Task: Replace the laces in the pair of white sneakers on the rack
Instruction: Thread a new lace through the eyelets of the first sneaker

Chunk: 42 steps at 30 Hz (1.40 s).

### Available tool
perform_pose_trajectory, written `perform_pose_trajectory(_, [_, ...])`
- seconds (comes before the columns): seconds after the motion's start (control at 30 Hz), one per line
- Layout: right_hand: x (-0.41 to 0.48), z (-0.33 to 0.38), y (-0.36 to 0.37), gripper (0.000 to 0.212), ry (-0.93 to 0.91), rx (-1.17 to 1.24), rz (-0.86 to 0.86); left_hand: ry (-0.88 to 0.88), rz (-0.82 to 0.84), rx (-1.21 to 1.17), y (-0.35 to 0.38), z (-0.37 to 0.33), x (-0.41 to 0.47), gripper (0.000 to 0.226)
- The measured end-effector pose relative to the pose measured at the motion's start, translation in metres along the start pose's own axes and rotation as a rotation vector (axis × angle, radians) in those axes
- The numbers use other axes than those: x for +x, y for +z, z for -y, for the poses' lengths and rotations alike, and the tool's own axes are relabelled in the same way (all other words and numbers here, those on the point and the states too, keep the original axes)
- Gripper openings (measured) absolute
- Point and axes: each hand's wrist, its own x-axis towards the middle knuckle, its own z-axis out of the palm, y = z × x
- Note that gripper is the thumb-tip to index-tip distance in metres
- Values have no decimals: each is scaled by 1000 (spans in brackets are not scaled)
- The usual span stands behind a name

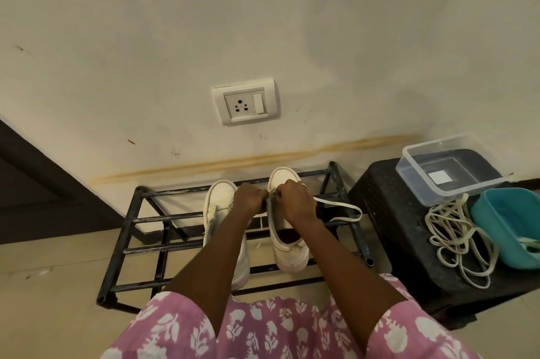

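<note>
Pink floral sleeves (163, 326) frame two bare forearms reaching forward. Both hands meet over the right sneaker (287, 230) on a black metal rack (140, 250): the left hand (249, 198) and right hand (293, 200) each pinch the white lace (340, 211), which loops out rightward. The left sneaker (217, 203) sits just beside. A wall socket (245, 101) lies beyond.
</note>
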Motion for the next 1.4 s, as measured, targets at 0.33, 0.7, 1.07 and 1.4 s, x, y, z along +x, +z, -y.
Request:
perform_pose_trajectory(0.33, [5,-1,-3,24,101,109,48,-137,-29,-177,11,7,4,19])
perform_pose_trajectory(0.7, [-12,-21,-3,51,435,399,18,-197,-99,-804,-7,-10,-1,31])
perform_pose_trajectory(1.07, [-38,-14,5,25,363,122,77,233,-22,1147,-22,-18,-3,38])
perform_pose_trajectory(1.4, [-38,-12,7,20,322,108,81,-36,-739,697,-99,-25,-17,24])
